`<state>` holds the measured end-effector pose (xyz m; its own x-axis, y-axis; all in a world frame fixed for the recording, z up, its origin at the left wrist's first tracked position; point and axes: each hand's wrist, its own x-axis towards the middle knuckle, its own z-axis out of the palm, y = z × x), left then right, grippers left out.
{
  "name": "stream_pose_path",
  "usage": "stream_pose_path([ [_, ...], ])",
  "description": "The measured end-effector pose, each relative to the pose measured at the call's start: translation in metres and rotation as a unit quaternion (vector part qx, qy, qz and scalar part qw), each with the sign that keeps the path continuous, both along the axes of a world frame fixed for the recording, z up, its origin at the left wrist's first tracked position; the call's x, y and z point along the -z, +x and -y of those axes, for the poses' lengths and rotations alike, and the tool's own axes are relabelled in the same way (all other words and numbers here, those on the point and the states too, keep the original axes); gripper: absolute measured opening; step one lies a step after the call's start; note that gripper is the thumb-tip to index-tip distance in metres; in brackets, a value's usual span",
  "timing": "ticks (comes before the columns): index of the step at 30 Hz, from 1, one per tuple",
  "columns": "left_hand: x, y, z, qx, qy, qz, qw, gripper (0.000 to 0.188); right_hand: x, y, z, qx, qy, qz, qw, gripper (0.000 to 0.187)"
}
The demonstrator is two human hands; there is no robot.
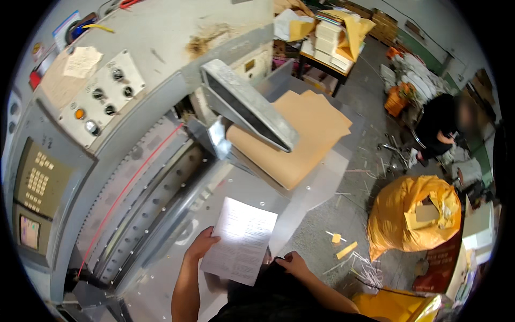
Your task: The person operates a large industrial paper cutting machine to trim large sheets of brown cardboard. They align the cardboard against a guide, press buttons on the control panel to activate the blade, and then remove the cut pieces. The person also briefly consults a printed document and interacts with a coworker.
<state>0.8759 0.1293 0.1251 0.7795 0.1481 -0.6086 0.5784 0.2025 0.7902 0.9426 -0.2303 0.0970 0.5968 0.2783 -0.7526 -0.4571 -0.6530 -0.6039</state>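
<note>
My left hand [203, 242] grips the left edge of a printed white sheet [241, 236], thumb on top; I cannot tell whether it is one sheet or several. The sheet is tilted above the metal machine table [161, 268], with glare across its upper half. To the right of the sheet, my right hand [292, 265] is closed against my dark clothing [263, 290], its fingers curled on something dark that I cannot make out. Beyond the sheet, a stack of brown paper [289, 139] lies on the table under a grey metal guard [249, 104].
At left stands a paper-cutting machine with a control panel [102, 99], keypad [37, 177] and red line [131, 182]. On the right are a full yellow sack [413, 220], paper scraps [367, 271] and a seated person [440, 126]. A paper-laden table [327, 59] stands farther back.
</note>
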Motion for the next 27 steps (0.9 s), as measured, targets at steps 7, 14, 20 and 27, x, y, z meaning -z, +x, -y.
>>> stream_pose_path([
  [7, 0.047, 0.075, 0.054, 0.200, -0.037, 0.065, 0.977, 0.042, 0.015, -0.012, 0.029, 0.201, 0.191, -0.202, 0.939, 0.035],
  [14, 0.092, 0.064, 0.018, 0.192, 0.090, 0.054, 0.976, 0.033, -0.006, -0.003, -0.004, 0.191, 0.173, -0.154, 0.954, 0.023],
  [20, 0.022, 0.048, -0.035, 0.042, 0.425, 0.021, 0.904, 0.037, 0.006, 0.032, -0.101, 0.139, 0.182, -0.202, 0.952, 0.018],
  [27, 0.054, -0.052, -0.093, -0.412, 0.451, 0.014, 0.791, 0.054, 0.021, 0.073, -0.283, 0.120, 0.250, -0.191, 0.942, 0.017],
])
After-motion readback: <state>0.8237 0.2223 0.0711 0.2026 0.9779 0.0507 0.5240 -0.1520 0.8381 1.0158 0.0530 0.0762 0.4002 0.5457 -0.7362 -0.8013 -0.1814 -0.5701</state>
